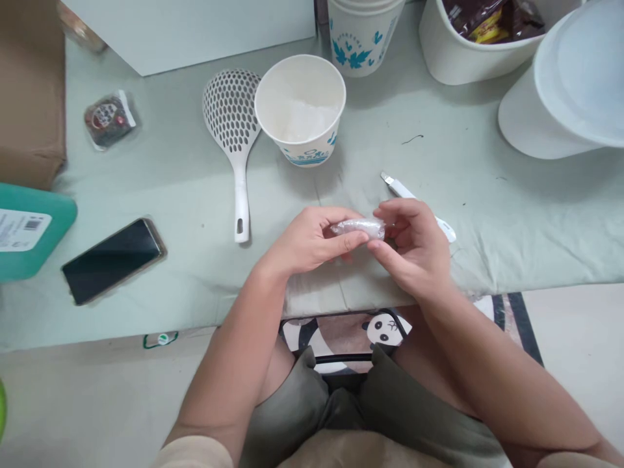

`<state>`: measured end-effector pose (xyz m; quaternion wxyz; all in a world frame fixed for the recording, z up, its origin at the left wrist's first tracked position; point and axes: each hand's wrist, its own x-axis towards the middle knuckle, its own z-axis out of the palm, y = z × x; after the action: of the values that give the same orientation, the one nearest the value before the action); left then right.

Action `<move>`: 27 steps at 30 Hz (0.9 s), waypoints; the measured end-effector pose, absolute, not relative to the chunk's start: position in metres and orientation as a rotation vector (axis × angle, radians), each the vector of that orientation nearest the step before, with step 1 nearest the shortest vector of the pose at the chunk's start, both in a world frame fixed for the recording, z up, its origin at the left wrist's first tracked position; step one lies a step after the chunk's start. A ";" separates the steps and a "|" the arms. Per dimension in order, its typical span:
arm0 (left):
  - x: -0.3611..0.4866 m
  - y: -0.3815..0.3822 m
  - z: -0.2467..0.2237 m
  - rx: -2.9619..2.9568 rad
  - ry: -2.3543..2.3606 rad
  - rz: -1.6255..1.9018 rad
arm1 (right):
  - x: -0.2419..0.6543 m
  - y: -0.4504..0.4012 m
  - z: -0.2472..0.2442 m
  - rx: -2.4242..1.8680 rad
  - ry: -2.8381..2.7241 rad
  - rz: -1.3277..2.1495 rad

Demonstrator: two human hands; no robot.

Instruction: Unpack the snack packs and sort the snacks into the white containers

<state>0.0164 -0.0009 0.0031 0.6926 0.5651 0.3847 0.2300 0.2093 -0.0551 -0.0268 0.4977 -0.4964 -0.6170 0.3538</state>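
A small roll of clear crinkled plastic [361, 227] is held between my hands near the table's front edge. My left hand [322, 239] pinches it between thumb and fingers. At its right end is my right hand [412, 244], with fingers curled and thumb apart from them; the thumb tip is at the plastic, and nothing else shows in this hand. Beyond my right hand lies a white utility knife [402, 190], partly hidden by the hand. Above my left hand stands a white paper cup [309, 146] with blue print, holding something whitish. A white slotted ladle [234, 114] lies beside the cup.
Stacked paper cups [363, 39], a tub of dark packets [468, 58] and a lidded white tub [541, 110] stand at the back right. Leftward are a phone [114, 260], a small wrapped packet [110, 121], a green container [53, 218] and a cardboard box [32, 97].
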 end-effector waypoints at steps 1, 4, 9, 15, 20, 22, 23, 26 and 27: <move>0.017 -0.001 0.003 1.283 0.857 0.504 | 0.209 -0.055 -0.027 -1.214 -1.512 0.866; 0.018 -0.001 0.004 1.319 0.881 0.477 | 0.209 -0.054 -0.024 -1.240 -1.535 0.870; 0.017 -0.001 0.003 1.328 0.925 0.471 | 0.206 -0.052 -0.019 -1.297 -1.439 0.877; 0.016 0.002 0.003 1.240 0.969 0.592 | 0.206 -0.051 -0.019 -1.336 -1.294 0.909; 0.018 0.001 0.004 1.167 0.968 0.646 | 0.207 -0.051 -0.019 -1.338 -1.300 0.933; 0.018 0.001 0.004 1.165 0.947 0.661 | 0.207 -0.051 -0.019 -1.336 -1.328 0.946; 0.017 0.001 0.004 1.164 0.933 0.671 | 0.207 -0.051 -0.020 -1.330 -1.342 0.952; 0.016 0.001 0.003 1.159 0.882 0.698 | 0.208 -0.052 -0.020 -1.311 -1.363 0.986; 0.016 0.001 0.003 1.160 0.868 0.703 | 0.208 -0.052 -0.020 -1.309 -1.366 1.000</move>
<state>0.0158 0.0006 0.0031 0.6928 0.5193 0.3888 0.3149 0.2077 -0.0519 -0.0203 0.4800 -0.5366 -0.5600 0.4099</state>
